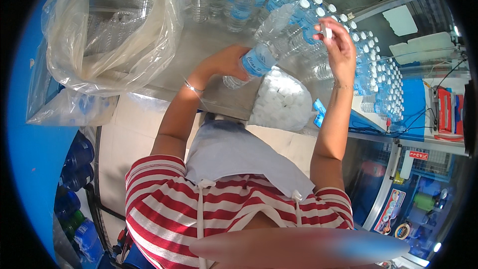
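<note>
My left hand [226, 62] is wrapped round a clear plastic bottle [260, 61] with a blue label. The bottle is tilted above the metal counter [211, 30], its neck toward the right; where the neck ends is hard to make out against other clear bottles behind it. Raised to the right, my right hand [339, 45] pinches a white bottle cap [326, 31] between thumb and fingers, apart from the bottle. Below the held bottle, at the counter's near edge, lies a clear bag of white caps [284, 97].
Capped water bottles [242, 10] stand in rows along the back and right. A large open plastic bag [167, 45] with clear empty bottles sits on the left. A small blue packet [319, 112] lies beside the cap bag. Blue jugs [77, 162] stand low on the left.
</note>
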### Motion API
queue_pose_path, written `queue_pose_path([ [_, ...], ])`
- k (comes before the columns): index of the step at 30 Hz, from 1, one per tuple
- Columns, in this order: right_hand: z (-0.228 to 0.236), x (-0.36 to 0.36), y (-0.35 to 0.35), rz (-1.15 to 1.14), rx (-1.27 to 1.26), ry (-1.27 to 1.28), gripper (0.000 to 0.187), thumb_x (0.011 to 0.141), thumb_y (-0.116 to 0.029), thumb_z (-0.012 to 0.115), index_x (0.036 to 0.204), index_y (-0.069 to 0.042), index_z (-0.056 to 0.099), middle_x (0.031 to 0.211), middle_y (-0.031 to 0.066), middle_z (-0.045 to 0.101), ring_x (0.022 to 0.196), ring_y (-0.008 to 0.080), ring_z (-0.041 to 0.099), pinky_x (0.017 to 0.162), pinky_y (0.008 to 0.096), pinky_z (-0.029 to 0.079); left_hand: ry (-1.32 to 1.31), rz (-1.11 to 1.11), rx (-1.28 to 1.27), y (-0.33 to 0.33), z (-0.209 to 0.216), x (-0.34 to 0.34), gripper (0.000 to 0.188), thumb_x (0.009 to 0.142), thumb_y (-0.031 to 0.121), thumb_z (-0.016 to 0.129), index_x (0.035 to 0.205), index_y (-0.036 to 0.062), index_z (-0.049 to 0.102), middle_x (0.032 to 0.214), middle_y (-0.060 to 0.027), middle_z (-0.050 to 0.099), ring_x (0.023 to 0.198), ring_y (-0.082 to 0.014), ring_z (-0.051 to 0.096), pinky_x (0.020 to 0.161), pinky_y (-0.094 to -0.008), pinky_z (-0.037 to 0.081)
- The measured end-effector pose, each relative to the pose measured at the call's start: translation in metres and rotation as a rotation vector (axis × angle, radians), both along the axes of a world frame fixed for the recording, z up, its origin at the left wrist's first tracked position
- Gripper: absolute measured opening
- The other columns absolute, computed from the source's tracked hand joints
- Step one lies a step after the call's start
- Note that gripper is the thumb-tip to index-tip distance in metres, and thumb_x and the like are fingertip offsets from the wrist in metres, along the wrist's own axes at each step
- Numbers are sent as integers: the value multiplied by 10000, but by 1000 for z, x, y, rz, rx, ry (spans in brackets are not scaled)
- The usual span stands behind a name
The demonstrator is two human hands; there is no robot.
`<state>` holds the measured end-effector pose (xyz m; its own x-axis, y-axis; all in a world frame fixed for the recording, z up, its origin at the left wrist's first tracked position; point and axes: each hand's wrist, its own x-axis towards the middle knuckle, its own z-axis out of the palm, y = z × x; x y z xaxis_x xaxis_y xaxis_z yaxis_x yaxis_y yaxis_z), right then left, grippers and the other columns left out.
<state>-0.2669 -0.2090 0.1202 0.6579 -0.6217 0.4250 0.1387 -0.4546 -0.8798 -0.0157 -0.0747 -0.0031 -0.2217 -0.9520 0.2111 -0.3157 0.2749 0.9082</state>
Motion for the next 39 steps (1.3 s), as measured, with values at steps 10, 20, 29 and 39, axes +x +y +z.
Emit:
queue_pose_path([
  [10,-111,86,-33,-689,-162,686,639,750,-375,745,1201,-16,469,840,190,672,811,347,667,758,415,515,-275,649,2,-17,-8,-4,599,576,309,759,1069,7,603,877,-211,676,861,-400,648,749,-465,520],
  [20,-109,40,-12,-776,-166,776,746,727,-435,781,1182,60,458,718,184,660,733,383,668,683,453,517,-297,714,29,-56,-18,-30,634,593,301,776,1113,3,571,914,-211,678,873,-386,661,751,-456,530],
  [29,-105,-12,0,-860,-119,810,772,722,-410,810,1207,76,458,644,120,624,630,294,651,618,375,511,-318,678,6,-93,-30,-45,646,584,312,794,1095,-12,569,885,-222,678,832,-398,667,751,-457,534],
  [39,-98,-17,8,-856,-102,751,863,698,-427,834,1304,32,425,751,102,631,689,233,635,657,343,507,-255,716,-27,-101,-32,-49,627,586,318,781,1086,-11,596,869,-226,684,819,-395,673,737,-452,539],
])
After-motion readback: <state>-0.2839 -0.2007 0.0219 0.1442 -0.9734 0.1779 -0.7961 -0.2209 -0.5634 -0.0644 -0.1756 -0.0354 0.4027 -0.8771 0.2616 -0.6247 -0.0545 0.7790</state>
